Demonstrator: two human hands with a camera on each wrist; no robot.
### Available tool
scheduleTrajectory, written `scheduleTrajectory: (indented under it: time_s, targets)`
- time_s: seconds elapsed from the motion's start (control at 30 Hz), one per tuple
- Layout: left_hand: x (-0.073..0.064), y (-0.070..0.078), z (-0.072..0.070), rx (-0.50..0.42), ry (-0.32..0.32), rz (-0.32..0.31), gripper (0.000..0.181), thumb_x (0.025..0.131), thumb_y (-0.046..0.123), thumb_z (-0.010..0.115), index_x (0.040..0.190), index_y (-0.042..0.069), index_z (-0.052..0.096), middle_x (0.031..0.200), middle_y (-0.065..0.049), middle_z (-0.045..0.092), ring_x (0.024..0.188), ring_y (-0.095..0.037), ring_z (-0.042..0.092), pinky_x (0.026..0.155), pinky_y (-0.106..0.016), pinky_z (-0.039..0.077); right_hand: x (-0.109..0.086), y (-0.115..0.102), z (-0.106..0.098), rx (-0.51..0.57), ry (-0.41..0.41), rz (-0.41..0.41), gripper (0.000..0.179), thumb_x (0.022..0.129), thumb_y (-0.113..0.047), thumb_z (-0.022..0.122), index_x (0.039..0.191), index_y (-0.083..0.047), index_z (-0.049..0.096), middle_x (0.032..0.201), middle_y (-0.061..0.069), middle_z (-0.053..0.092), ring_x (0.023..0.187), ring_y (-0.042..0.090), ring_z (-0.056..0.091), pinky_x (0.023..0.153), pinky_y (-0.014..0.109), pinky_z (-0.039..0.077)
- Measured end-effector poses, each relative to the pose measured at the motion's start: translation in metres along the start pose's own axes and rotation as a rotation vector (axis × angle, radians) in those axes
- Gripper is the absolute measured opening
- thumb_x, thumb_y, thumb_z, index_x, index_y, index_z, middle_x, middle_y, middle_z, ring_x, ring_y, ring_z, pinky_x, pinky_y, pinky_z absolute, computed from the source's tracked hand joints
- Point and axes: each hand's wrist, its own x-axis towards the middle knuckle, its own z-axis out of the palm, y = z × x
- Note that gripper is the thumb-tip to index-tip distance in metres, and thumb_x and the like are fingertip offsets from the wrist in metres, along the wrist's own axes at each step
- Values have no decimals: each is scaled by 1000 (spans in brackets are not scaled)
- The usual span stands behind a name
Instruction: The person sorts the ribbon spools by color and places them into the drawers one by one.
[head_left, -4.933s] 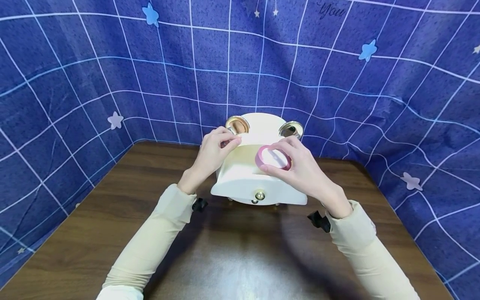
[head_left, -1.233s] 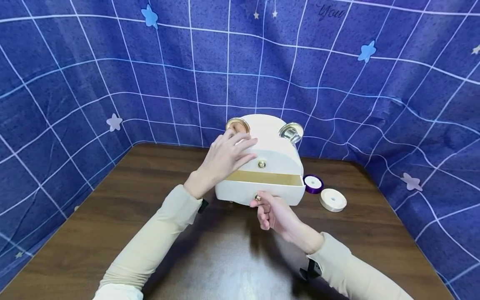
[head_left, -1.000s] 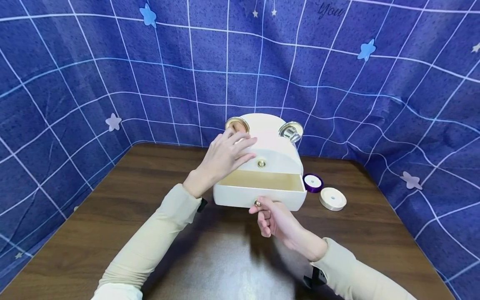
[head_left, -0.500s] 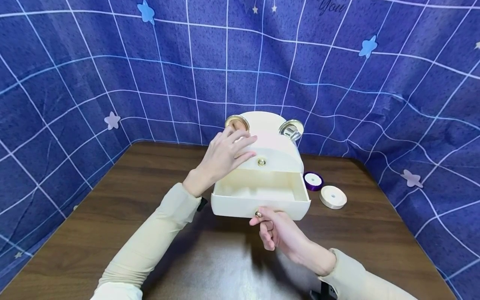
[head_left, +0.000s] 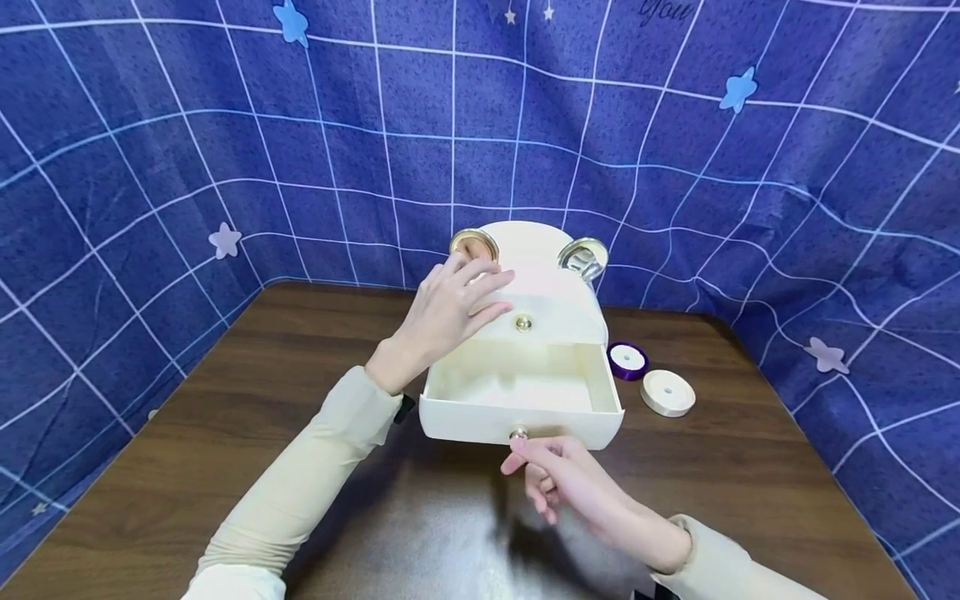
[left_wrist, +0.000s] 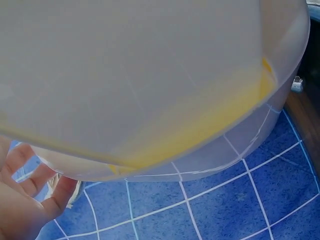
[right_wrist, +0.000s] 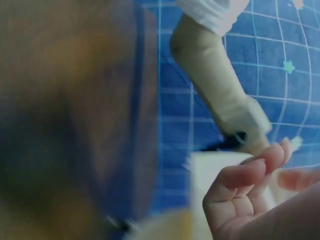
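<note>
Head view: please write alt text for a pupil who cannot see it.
A right hand is at the knob on the open lower drawer of a white box, while the left hand is at the box's upper left. A purple roll and a cream roll lie to the right on a wooden table.

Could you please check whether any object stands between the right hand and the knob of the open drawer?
No, nothing visible. In the head view, the right hand is right at the knob of the drawer. The purple roll and the white roll lie off to the right.
</note>
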Motion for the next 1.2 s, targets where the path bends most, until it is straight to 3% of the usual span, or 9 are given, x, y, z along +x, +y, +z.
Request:
scheduleTrajectory:
  time_s: [0.17,0.3,0.4,0.47,0.53,0.67,0.8,0.97,1.2]
  targets:
    - [1,1,1,3,6,-4,38,87,37,69,121,19,68,115,-1,67,95,-24,56,67,-35,44,-17,-22,-24,-258,188,-401,21,98,-15,55,96,2,66,52,5,52,43,8,50,42,27,45]
    - [1,1,0,-5,15,-6,37,88,36,69,121,19,68,114,-2,67,92,-24,55,65,-34,43,-2,-34,-66,-288,575,-826,12,93,3,54,92,7,65,49,0,51,41,6,47,39,23,37]
    - [1,1,0,-10,17,-4,37,88,35,69,120,18,68,114,-3,67,92,-24,55,65,-34,43,29,-28,-109,-383,839,-914,11,91,3,55,91,9,65,49,5,52,41,1,46,40,16,34]
    - [1,0,0,-10,18,-2,37,88,35,69,120,18,68,114,-3,67,92,-25,55,66,-34,44,50,-19,-137,-518,936,-796,13,91,-3,57,95,4,66,56,9,59,48,1,49,48,13,37]
    - [1,0,0,-13,21,0,37,87,35,69,120,17,68,114,-3,68,92,-25,56,65,-34,44,69,-7,-161,-656,924,-621,18,90,-9,59,102,3,66,71,16,67,60,8,59,60,18,44]
    - [1,2,0,-18,25,1,37,87,34,70,120,17,68,114,-4,68,91,-25,56,65,-35,44,96,17,-194,-947,729,-288,42,88,-21,60,122,4,58,117,27,63,105,41,58,91,47,45]
    - [1,3,1,-23,19,-1,38,87,35,70,120,17,68,115,-4,67,92,-25,56,65,-34,43,113,37,-209,-1083,574,-69,60,87,-28,59,137,1,46,142,36,39,126,57,36,99,66,34]
    - [1,3,2,-26,20,-6,37,87,34,69,121,17,68,115,-3,67,93,-25,56,66,-35,43,125,52,-214,-1136,526,61,58,89,-35,56,138,-5,46,143,35,38,125,59,37,94,68,36]
    - [0,1,0,-12,19,1,37,88,35,68,121,18,68,115,-3,67,92,-25,55,66,-34,43,130,56,-212,-1158,532,71,55,85,-30,60,134,-5,52,128,33,50,112,52,46,86,63,41]
